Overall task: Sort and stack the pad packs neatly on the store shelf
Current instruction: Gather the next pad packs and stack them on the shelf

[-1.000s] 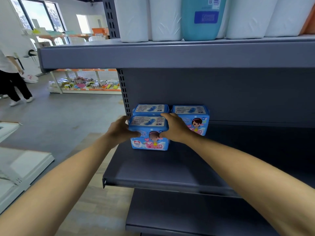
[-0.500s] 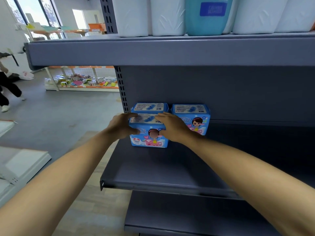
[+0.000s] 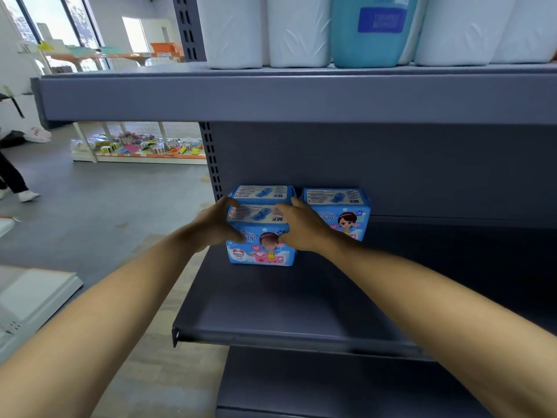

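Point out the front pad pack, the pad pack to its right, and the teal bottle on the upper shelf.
front pad pack (image 3: 260, 251): head view, on its printed front face.
right pad pack (image 3: 346, 220): head view, on its front face.
teal bottle (image 3: 366, 43): head view, on its body.

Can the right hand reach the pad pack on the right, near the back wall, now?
Probably yes. The right hand grips the front pack, and the right-side pack stands just beside it with its front uncovered; the hand must release first.

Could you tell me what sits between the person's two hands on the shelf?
In the head view, the front pad pack sits between left hand and right hand.
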Tool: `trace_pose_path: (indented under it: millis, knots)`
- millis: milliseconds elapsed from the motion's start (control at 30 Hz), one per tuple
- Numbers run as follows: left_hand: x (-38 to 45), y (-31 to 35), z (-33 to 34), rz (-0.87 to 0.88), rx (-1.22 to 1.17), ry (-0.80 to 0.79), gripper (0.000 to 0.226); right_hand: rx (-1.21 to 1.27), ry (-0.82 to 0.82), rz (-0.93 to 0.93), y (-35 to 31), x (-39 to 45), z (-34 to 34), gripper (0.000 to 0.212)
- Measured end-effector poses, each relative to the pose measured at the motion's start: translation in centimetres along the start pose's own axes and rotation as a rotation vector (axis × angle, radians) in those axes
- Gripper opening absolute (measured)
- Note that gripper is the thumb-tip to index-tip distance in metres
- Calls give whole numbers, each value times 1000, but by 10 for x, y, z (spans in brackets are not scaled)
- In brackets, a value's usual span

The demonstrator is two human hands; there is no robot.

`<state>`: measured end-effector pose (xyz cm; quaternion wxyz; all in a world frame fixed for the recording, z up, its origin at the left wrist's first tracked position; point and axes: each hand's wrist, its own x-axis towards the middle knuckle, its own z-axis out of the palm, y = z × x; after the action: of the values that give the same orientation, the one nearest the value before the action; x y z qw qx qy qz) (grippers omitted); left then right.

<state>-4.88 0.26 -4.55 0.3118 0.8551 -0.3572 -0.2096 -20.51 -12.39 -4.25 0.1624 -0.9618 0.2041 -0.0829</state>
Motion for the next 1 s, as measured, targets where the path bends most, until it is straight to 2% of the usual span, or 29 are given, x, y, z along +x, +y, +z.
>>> trace_pose_path:
  millis: [133,367,533,667,833,1000]
  knots:
    - [6,5,6,-23,-57,-53,104,36,-96,47,-4,1,-6,65]
    - [11,2,1,-13,-27,-80,103,41,-119,46,-4,5,-8,55]
    - [15,8,-2,-13,83,-112,101,-83,-199,19,-8,6,-10,77]
    - [17,17,-4,5,271,-154,95,-199,-166,-79,-6,7,-10,80]
    - [11,32,-10,192,814,-70,79,-246,-147,-113,-8,12,-12,71]
    - [5,48,2,203,983,-87,72,-293,-118,-118,-11,14,-8,57]
